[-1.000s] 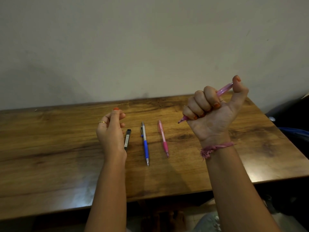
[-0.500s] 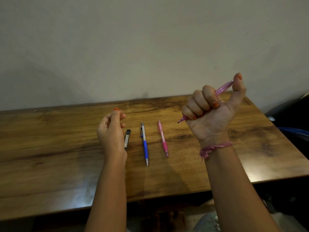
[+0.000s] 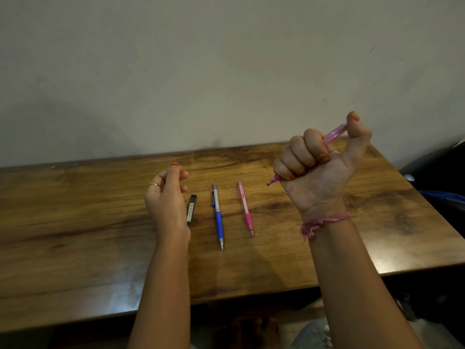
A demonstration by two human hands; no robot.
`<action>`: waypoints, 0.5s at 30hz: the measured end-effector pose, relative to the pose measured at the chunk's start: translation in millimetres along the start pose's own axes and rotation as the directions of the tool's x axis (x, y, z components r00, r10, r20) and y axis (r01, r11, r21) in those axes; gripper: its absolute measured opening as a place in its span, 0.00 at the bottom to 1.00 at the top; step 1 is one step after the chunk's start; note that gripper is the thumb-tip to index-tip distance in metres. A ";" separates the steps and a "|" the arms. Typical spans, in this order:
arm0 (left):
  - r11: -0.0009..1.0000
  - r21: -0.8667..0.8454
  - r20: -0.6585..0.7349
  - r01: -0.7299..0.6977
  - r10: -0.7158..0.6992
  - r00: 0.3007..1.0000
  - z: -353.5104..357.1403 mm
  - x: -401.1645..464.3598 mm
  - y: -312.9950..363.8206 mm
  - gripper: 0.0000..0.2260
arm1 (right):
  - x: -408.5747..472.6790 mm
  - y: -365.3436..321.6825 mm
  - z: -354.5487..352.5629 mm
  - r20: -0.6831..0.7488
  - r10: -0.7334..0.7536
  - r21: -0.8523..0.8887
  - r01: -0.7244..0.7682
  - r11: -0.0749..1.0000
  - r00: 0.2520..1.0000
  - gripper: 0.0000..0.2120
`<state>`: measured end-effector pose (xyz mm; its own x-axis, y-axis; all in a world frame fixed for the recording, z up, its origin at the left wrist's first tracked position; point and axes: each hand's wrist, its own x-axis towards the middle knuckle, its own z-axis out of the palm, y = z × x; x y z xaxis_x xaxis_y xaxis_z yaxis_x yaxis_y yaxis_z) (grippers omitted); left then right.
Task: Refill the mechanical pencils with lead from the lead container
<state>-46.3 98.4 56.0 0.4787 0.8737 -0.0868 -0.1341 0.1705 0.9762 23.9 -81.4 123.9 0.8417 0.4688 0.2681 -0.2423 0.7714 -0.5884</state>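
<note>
I see a wood-grain table (image 3: 75, 235), smooth with a soft sheen. The pink pencil (image 3: 333, 134) looks translucent glossy plastic; the blue pencil (image 3: 218, 215) has a metallic tip. The wrist thread (image 3: 324, 221) is frayed cloth.

A wooden tabletop (image 3: 75, 222) with dark, streaky grain and a knot toward its right side runs across the view, its far edge against a plain pale wall. Three things lie on it near the middle, side by side and roughly parallel, none touching — a slim black lead container (image 3: 191, 210) on the left, a blue and silver mechanical pencil (image 3: 218, 216) in the centre, and a pink mechanical pencil (image 3: 245, 209) on the right. Both pencils lie flat with their tips toward the near edge. A patch of glare sits on the wood close to the near edge, left of centre.
</note>
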 end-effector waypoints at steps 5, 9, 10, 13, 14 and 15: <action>1.000 -0.006 0.004 -0.003 0.003 1.000 0.2 -0.5 0.3 0.04 | 0.4 0.2 -0.3 0.025 0.009 0.007 -0.010 1.000 1.000 0.26; 1.000 -0.006 0.001 -0.007 0.007 1.000 0.2 -0.5 0.3 0.04 | 0.0 0.6 -0.5 0.033 0.011 -0.020 -0.010 1.000 0.999 0.25; 1.000 -0.003 0.003 -0.009 0.009 1.000 0.1 -0.4 0.3 0.04 | 0.0 0.5 -0.5 0.038 0.011 -0.021 -0.010 1.000 0.999 0.25; 1.000 -0.004 0.007 -0.009 0.009 1.000 -0.3 -0.2 0.2 0.04 | 0.2 0.6 0.2 0.044 0.009 -0.001 -0.009 1.000 0.999 0.25; 1.000 -0.006 0.006 -0.008 0.008 1.000 -0.6 -0.1 0.3 0.04 | 0.4 0.7 0.5 0.043 0.009 0.006 -0.009 1.000 0.999 0.26; 1.000 -0.006 0.006 -0.007 0.007 1.000 -0.7 -0.1 0.2 0.04 | 0.6 0.7 0.5 0.040 0.010 0.007 -0.011 1.000 0.999 0.26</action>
<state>-46.9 98.6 56.1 0.4825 0.8724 -0.0787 -0.1427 0.1669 0.9756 23.9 -80.4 124.0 0.8192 0.4936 0.2920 -0.2548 0.7694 -0.5858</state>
